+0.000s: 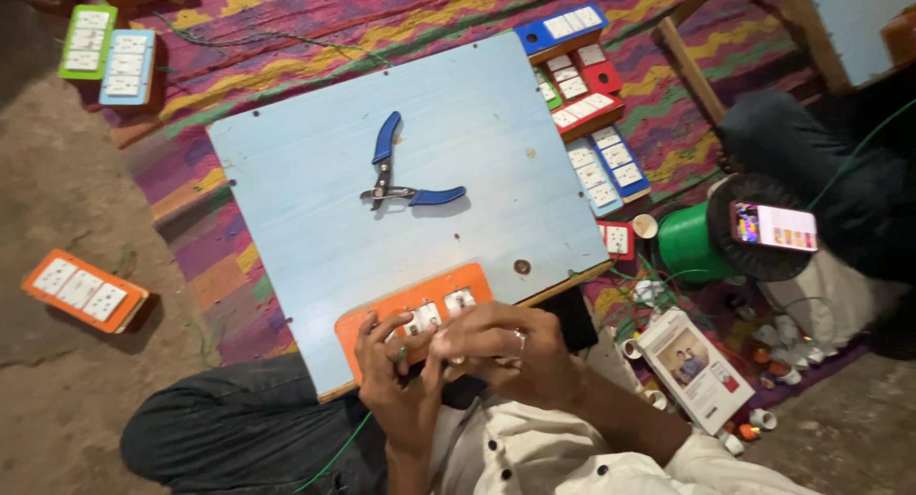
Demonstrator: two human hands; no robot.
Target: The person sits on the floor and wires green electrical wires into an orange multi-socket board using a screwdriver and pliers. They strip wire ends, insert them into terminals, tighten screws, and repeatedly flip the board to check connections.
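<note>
both hands, left hand and right hand, pinch the orange switch plate at the near edge of the blue board, fingers curled narrow around it; risk: plate slips off the edge if grip loosens.

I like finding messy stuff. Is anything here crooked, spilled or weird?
Mostly it is messy. The blue-handled pliers lie splayed open on the light blue board. Small white and orange parts are scattered on the rug near the green wire spool. Both hands, left hand and right hand, touch the orange switch plate at the board's edge.
</note>
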